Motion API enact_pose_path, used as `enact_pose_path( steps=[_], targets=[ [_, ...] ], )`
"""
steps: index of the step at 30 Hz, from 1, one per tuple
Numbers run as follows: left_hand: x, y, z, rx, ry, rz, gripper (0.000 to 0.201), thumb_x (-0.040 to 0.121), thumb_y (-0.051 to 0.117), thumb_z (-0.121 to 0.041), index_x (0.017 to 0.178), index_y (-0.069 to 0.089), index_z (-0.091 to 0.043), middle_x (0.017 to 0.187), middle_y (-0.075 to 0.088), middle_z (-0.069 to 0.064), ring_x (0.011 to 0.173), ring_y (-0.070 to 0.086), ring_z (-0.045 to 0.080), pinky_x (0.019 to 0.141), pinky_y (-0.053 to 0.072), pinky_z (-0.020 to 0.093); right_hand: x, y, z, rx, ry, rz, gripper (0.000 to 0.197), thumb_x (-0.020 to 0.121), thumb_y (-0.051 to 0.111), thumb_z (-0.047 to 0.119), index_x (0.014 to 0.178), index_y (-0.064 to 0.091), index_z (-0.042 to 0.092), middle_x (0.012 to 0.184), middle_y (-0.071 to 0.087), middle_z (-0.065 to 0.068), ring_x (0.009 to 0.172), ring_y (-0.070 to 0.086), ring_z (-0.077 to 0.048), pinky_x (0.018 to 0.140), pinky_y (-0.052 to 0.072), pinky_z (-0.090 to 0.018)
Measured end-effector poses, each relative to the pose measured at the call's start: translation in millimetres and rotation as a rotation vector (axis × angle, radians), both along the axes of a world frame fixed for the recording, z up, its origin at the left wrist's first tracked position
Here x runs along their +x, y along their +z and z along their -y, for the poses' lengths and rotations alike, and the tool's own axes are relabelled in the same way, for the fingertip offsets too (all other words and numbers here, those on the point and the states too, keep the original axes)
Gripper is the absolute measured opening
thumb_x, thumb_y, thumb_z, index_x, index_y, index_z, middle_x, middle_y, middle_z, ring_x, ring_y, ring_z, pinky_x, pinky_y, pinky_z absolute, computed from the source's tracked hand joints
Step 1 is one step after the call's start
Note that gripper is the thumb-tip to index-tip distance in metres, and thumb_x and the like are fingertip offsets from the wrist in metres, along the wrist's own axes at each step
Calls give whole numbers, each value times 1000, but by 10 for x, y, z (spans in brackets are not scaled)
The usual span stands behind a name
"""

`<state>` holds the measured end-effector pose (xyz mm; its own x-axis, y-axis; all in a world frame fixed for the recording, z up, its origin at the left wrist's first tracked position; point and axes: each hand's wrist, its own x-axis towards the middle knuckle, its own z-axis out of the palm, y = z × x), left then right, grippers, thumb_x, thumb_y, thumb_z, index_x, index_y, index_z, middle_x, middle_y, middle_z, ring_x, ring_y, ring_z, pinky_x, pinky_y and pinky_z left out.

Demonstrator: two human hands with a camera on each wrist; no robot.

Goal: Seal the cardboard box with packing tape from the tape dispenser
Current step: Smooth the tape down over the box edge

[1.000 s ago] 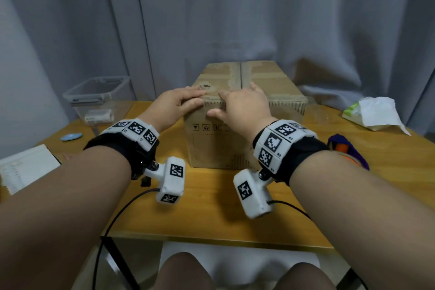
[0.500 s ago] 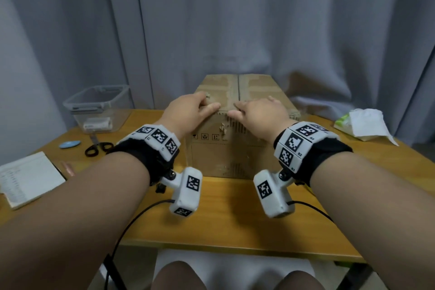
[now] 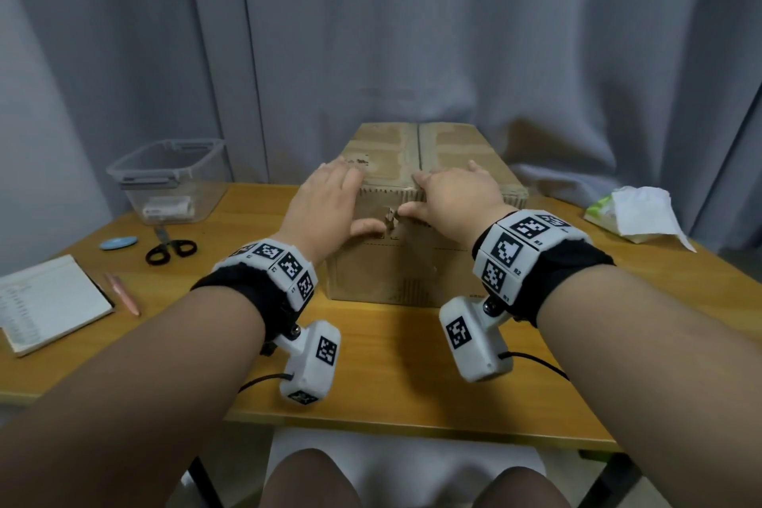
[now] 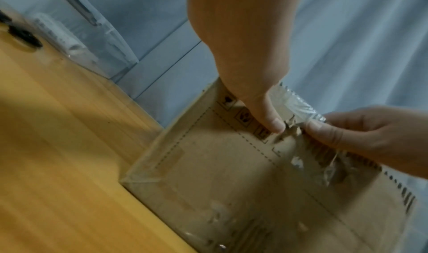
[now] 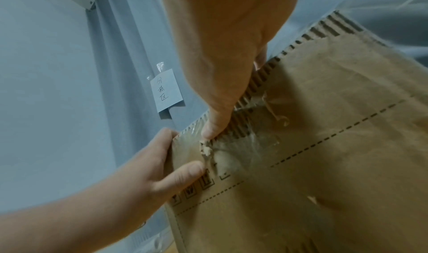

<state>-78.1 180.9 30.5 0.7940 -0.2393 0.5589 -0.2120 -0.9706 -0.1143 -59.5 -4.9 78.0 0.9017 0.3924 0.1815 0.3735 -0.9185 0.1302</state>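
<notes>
A worn cardboard box (image 3: 406,274) stands on the wooden table (image 3: 391,367), its top flaps closed along a centre seam. My left hand (image 3: 330,200) and right hand (image 3: 453,198) lie over its near top edge, fingers flat on the top. Both thumbs press the front face. In the left wrist view the left thumb (image 4: 271,118) and right thumb (image 4: 324,129) meet at a torn paper patch. Clear tape (image 4: 298,103) runs over the edge there, also visible as clear tape (image 5: 250,147) on the front. No tape dispenser is in view.
Left of the box are a clear plastic container (image 3: 173,177), black scissors (image 3: 171,250), a blue oval object (image 3: 117,242), a pen (image 3: 123,295) and an open notebook (image 3: 49,301). A tissue pack (image 3: 635,210) lies at the right. A grey curtain hangs close behind.
Both hands slid along the box's near top edge. The thumbs dropped onto the front face and now meet at the torn patch. The head view has tilted up.
</notes>
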Motion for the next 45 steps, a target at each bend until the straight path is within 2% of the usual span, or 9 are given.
enact_pose_path(
  steps=[4,7,10,13,16,22,34,39,45],
  targets=[
    [-56,-44,-20,33,20,-10,88,82,22,-70,134,44,-4,140,46,17,138,31,33,116,15,44,8,21,21,-26,21,22,67,89,38,64,140,41,20,133,56,-4,125,49,-23,116,17,-45],
    [-58,113,51,-45,36,-41,66,91,18,-60,121,51,-12,134,52,10,138,33,26,117,4,43,0,49,109,-106,83,18,79,84,48,65,146,30,20,141,49,-1,130,46,-21,118,12,-46],
    [1,340,162,-124,-15,-81,48,97,24,-48,97,56,-13,106,63,7,115,54,27,110,24,42,-28,137,276,-126,141,-32,87,81,61,57,150,19,25,149,39,3,136,37,-18,118,9,-46],
    [66,447,337,-201,-175,-220,44,99,25,-45,101,55,-13,100,62,6,98,58,28,84,43,39,-77,155,450,-38,200,27,81,80,68,47,147,25,29,145,46,3,133,42,-19,115,18,-44],
    [76,488,511,-162,-214,-311,43,101,23,-40,115,55,-14,112,62,9,107,56,28,81,37,29,-99,115,591,25,197,59,74,81,62,54,145,32,30,142,49,2,132,43,-19,114,20,-42],
    [198,273,581,-60,-69,-164,59,93,23,-61,126,56,-25,127,62,1,114,56,22,92,44,37,-77,52,786,172,153,95,49,95,31,56,127,57,29,126,63,0,122,52,-19,113,18,-42],
    [173,267,578,25,30,-175,71,85,30,-71,135,48,-24,135,54,5,121,52,26,96,43,40,4,-92,912,123,203,185,61,85,61,47,139,44,26,138,53,3,128,47,-18,113,22,-39],
    [116,377,683,-152,-129,-222,61,93,23,-60,119,60,-19,123,62,6,115,55,26,95,44,40,-35,-63,981,131,289,372,29,89,59,34,114,62,20,104,69,-2,97,63,-26,84,44,-37],
    [148,413,834,-111,-160,-313,49,98,29,-47,139,45,-24,145,44,-3,135,39,16,108,29,30,-11,-136,966,125,439,556,9,79,63,16,72,68,11,68,62,-6,60,59,-29,55,49,-34]
  ],
)
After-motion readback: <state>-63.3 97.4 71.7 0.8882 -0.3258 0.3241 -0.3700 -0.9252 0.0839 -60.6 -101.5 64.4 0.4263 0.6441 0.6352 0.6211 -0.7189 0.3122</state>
